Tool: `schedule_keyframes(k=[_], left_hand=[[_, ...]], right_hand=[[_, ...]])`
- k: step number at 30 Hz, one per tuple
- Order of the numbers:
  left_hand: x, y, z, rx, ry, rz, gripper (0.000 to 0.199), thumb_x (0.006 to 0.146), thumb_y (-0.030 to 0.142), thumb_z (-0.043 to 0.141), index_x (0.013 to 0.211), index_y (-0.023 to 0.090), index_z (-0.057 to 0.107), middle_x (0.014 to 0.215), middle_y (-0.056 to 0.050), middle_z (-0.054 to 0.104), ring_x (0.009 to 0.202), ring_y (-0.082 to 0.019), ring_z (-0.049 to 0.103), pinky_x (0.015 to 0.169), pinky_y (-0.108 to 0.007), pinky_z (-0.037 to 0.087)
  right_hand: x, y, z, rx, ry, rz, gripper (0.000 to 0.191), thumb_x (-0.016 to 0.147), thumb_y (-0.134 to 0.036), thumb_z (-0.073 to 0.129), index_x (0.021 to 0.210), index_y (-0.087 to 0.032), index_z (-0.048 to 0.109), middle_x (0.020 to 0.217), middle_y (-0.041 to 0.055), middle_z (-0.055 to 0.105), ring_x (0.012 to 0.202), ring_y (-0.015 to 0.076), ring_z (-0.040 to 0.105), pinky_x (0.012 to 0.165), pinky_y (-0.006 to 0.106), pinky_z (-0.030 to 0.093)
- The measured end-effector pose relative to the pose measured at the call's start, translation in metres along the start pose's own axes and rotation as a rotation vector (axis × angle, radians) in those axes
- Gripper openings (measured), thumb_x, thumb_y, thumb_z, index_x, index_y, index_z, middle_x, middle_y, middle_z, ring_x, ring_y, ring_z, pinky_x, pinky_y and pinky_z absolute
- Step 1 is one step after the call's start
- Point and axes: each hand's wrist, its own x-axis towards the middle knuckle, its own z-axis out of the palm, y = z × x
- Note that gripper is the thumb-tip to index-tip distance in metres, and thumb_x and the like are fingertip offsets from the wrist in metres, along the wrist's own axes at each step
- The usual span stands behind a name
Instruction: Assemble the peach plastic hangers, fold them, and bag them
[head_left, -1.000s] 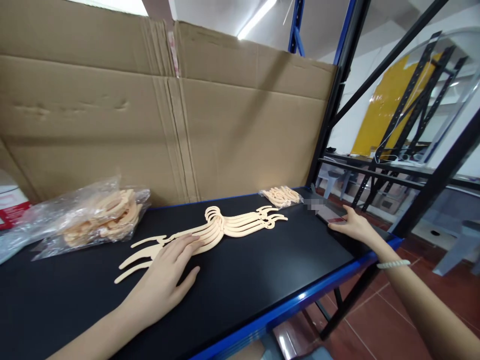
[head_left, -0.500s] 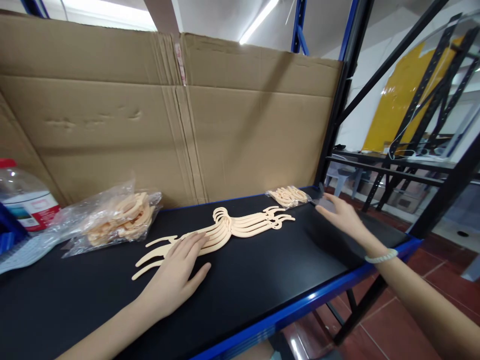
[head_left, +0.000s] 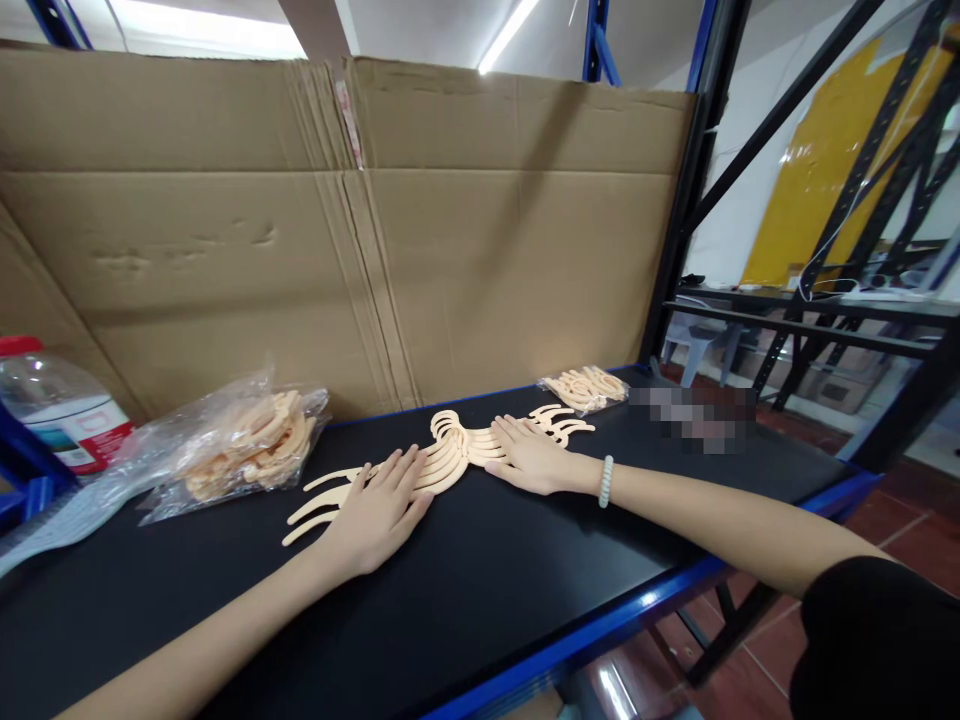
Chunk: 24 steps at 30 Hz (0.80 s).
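Observation:
Several thin cream-coloured hanger-shaped pieces [head_left: 448, 466] lie fanned together on the black tabletop [head_left: 480, 590], their small hooks pointing to the back. My left hand [head_left: 382, 505] rests flat on their left part, fingers stretched out. On their right part lies my right hand [head_left: 531, 456], also flat with its fingers extended and a pale beaded bracelet at the wrist. Curved ends of the pieces stick out beyond both hands. Neither hand is wrapped round anything.
A clear plastic bag of similar pieces [head_left: 251, 450] lies at the left, beside a red-capped bottle [head_left: 67, 410]. A smaller bag [head_left: 585, 388] is at the back right. Cardboard [head_left: 517, 250] stands behind. A blurred patch [head_left: 697, 415] covers something at the right.
My right hand has come in from the table's right side and now lies on the pieces. My left hand stays on their left part, shifted slightly right in view.

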Motion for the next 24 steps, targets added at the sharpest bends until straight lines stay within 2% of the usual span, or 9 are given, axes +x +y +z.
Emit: schedule_keyframes(k=[5,12,20,24], left_hand=[[0.017,-0.007,-0.004,-0.013,-0.076,-0.052,0.063,0.094,0.046,0.021,0.147,0.012,0.025,0.153,-0.009,0.023,0.141,-0.029,0.021,0.110,-0.054,0.022],[0.034,-0.024,0.000,-0.009,-0.039,-0.036,0.063,0.094,0.048,0.020,0.146,0.014,0.027,0.152,-0.009,0.026,0.140,-0.029,0.022,0.109,-0.052,0.023],[0.033,-0.027,0.005,-0.009,-0.028,-0.028,0.063,0.094,0.049,0.020,0.146,0.014,0.027,0.152,-0.010,0.026,0.140,-0.029,0.023,0.109,-0.053,0.024],[0.027,-0.020,0.000,0.005,0.070,-0.002,0.058,0.094,0.044,0.026,0.143,0.013,0.034,0.148,-0.014,0.035,0.138,-0.031,0.029,0.107,-0.055,0.026]], right_hand=[[0.022,0.010,0.002,-0.028,-0.013,0.015,0.078,0.093,-0.055,0.024,0.141,0.006,0.029,0.147,0.0256,0.030,0.138,0.0356,0.025,0.111,0.048,0.021],[0.045,0.018,0.007,-0.037,-0.001,0.049,0.078,0.092,-0.056,0.027,0.140,0.005,0.033,0.146,0.0265,0.032,0.137,0.0361,0.027,0.110,0.047,0.022],[0.045,0.017,0.011,-0.035,0.027,0.059,0.076,0.091,-0.055,0.028,0.138,0.004,0.035,0.145,0.0257,0.035,0.136,0.0350,0.029,0.110,0.047,0.022],[0.038,0.013,0.005,-0.036,0.053,0.071,0.082,0.089,-0.062,0.028,0.139,0.002,0.034,0.147,0.0253,0.031,0.138,0.0361,0.023,0.111,0.049,0.019]])
